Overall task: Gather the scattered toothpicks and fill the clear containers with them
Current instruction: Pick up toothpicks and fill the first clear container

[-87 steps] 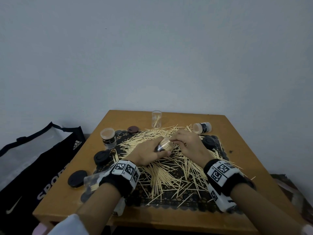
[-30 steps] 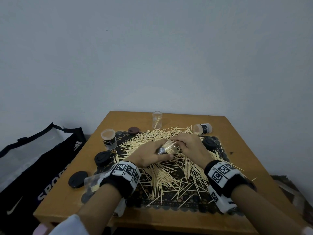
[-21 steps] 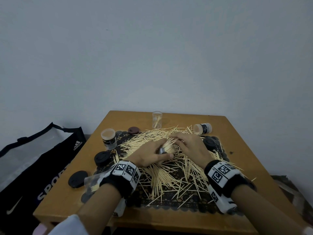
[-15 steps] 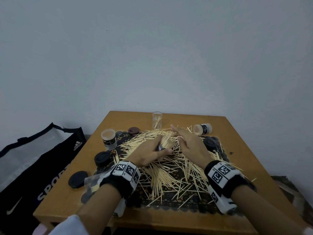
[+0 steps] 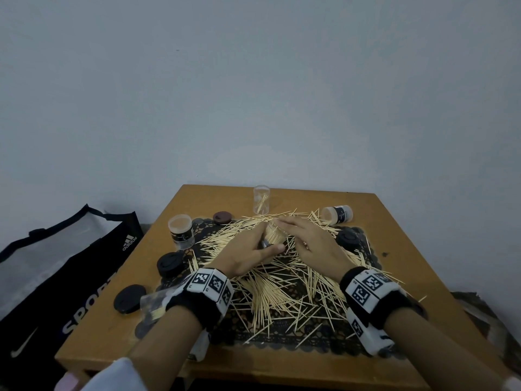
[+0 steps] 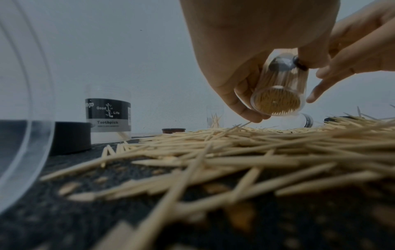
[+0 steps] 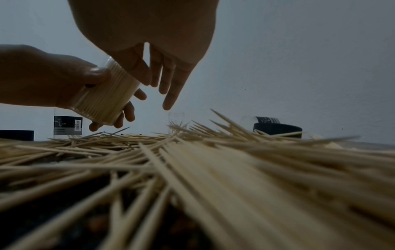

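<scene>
now left fingers curled round toothpick-packed container, right fingers loose beside.

Toothpicks lie on mat on table.

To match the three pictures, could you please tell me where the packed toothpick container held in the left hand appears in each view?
Head: the packed container sits centre, gripped by the left hand.
Left wrist: upper right, its clear end facing the camera.
Right wrist: left of centre, tilted.
Shared landmark: the upright clear container holding a few toothpicks, beyond the pile.
</scene>
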Demonstrator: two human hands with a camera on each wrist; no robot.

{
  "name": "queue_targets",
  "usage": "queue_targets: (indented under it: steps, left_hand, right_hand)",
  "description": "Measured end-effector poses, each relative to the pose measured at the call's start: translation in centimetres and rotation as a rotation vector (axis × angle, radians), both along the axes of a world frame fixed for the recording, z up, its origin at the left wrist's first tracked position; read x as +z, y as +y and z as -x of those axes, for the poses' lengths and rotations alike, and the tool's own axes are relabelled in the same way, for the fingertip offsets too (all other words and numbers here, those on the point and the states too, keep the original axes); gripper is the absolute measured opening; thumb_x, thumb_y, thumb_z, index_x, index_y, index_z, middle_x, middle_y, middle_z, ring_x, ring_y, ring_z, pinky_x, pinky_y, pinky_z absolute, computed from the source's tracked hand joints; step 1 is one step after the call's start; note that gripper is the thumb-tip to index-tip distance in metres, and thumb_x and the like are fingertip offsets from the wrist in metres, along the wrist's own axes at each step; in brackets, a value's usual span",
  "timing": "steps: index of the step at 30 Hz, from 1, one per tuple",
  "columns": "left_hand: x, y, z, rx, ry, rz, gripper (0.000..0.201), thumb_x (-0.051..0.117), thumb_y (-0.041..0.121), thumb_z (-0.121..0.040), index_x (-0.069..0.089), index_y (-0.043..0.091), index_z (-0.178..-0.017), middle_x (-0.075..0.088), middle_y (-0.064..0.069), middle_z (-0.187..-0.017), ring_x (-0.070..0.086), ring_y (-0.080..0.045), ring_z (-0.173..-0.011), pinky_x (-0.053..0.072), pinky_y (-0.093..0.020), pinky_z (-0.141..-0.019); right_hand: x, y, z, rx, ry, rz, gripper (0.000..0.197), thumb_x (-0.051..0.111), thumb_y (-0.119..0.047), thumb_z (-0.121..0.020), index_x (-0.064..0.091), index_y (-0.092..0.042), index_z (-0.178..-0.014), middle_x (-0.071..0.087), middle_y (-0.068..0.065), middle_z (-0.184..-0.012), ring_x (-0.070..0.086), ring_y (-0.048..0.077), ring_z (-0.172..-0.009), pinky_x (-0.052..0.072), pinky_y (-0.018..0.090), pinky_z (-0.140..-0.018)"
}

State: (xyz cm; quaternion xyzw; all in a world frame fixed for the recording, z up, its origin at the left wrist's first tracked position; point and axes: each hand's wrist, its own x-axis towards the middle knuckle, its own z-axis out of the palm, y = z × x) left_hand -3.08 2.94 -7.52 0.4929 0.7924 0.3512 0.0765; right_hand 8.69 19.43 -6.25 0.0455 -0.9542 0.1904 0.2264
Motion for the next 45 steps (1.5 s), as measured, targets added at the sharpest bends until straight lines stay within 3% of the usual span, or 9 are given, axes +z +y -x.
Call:
queue_targets:
  steps: [6,11,14,17,21,27,34,40,45]
  left_hand:
    - [-0.16,0.03,0.21,0.057,0.047,0.018,0.049,0.051,0.058,-0.091,0.047,0.018,-0.118,0.058,0.011,-0.074,0.052,-0.004,-0.063,0.037,-0.026,-0.06]
    - [-0.14,-0.06,0.33,0.12,0.11,0.031,0.052,0.054,0.059,-0.09,0.046,0.021,-0.124,0.061,0.01,-0.081,0.057,-0.009,-0.071,0.038,-0.027,-0.061]
    - [0.18,-0.14,0.26,0.158,0.154,0.02,0.055,0.058,0.055,-0.089,0.043,0.02,-0.128,0.061,0.006,-0.083,0.057,-0.01,-0.072,0.037,-0.024,-0.059]
    - [0.19,-0.21,0.3,0.175,0.188,0.02,0.057,0.06,0.056,-0.087,0.043,0.021,-0.129,0.064,0.004,-0.09,0.06,-0.011,-0.078,0.04,-0.024,-0.062]
    - [0.14,-0.26,0.42,0.199,0.194,0.031,0.054,0.063,0.056,-0.085,0.044,0.023,-0.124,0.065,0.006,-0.093,0.061,-0.011,-0.08,0.049,-0.033,-0.071]
    - [0.34,-0.4,0.28,0.219,0.255,0.057,0.055,0.065,0.055,-0.085,0.043,0.023,-0.124,0.061,0.01,-0.094,0.056,-0.011,-0.081,0.042,-0.029,-0.066]
    - [0.46,-0.59,0.15,0.24,0.27,0.066,0.056,0.065,0.052,-0.086,0.044,0.022,-0.128,0.056,0.01,-0.093,0.054,-0.011,-0.085,0.043,-0.029,-0.067]
    - [0.42,-0.7,0.5,0.307,0.274,-0.004,0.057,0.07,0.04,-0.085,0.047,0.02,-0.133,0.053,0.007,-0.12,0.052,-0.011,-0.105,0.04,-0.022,-0.079]
    - [0.18,-0.74,0.74,0.355,0.301,-0.008,0.055,0.072,0.034,-0.085,0.05,0.019,-0.133,0.053,0.004,-0.124,0.052,-0.015,-0.11,0.039,-0.023,-0.08]
  right_hand:
    - [-0.05,0.21,0.19,0.03,0.078,-0.017,0.055,0.047,-0.002,-0.089,0.056,-0.032,-0.133,0.055,-0.008,-0.133,0.05,0.007,-0.117,0.047,0.023,-0.086]
    - [0.33,0.0,0.05,-0.106,0.156,0.005,0.043,0.049,-0.003,-0.092,0.059,-0.022,-0.129,0.06,-0.005,-0.12,0.055,0.01,-0.106,0.051,0.028,-0.079]
    - [0.26,0.17,-0.08,-0.244,-0.099,-0.04,0.037,0.058,-0.03,-0.094,0.055,-0.024,-0.131,0.054,-0.005,-0.13,0.045,0.012,-0.124,0.042,0.03,-0.093]
    - [-0.11,0.32,0.08,-0.255,-0.449,-0.164,0.066,0.064,-0.059,-0.081,0.051,-0.024,-0.135,0.053,-0.003,-0.132,0.044,0.016,-0.124,0.038,0.037,-0.101]
    - [-0.19,0.24,0.1,-0.219,-0.459,-0.181,0.043,0.07,-0.048,-0.08,0.065,-0.026,-0.117,0.06,-0.008,-0.113,0.053,0.012,-0.107,0.035,0.036,-0.097]
    - [0.09,0.04,0.11,-0.172,-0.392,-0.232,0.014,0.069,-0.036,-0.085,0.073,-0.026,-0.094,0.065,-0.013,-0.095,0.054,0.006,-0.088,0.036,0.033,-0.095]
    - [-0.28,0.16,0.17,-0.132,-0.325,-0.317,0.017,0.06,-0.039,-0.091,0.068,-0.027,-0.099,0.057,-0.011,-0.106,0.045,0.01,-0.103,0.032,0.03,-0.091]
    - [-0.18,0.17,0.26,-0.151,-0.153,-0.178,0.02,0.057,-0.035,-0.095,0.07,-0.02,-0.093,0.067,-0.006,-0.078,0.054,0.008,-0.07,0.028,0.021,-0.063]
    - [-0.07,0.16,0.25,-0.152,-0.061,-0.1,0.02,0.054,-0.029,-0.097,0.069,-0.016,-0.094,0.067,-0.005,-0.078,0.055,0.009,-0.068,0.03,0.019,-0.059]
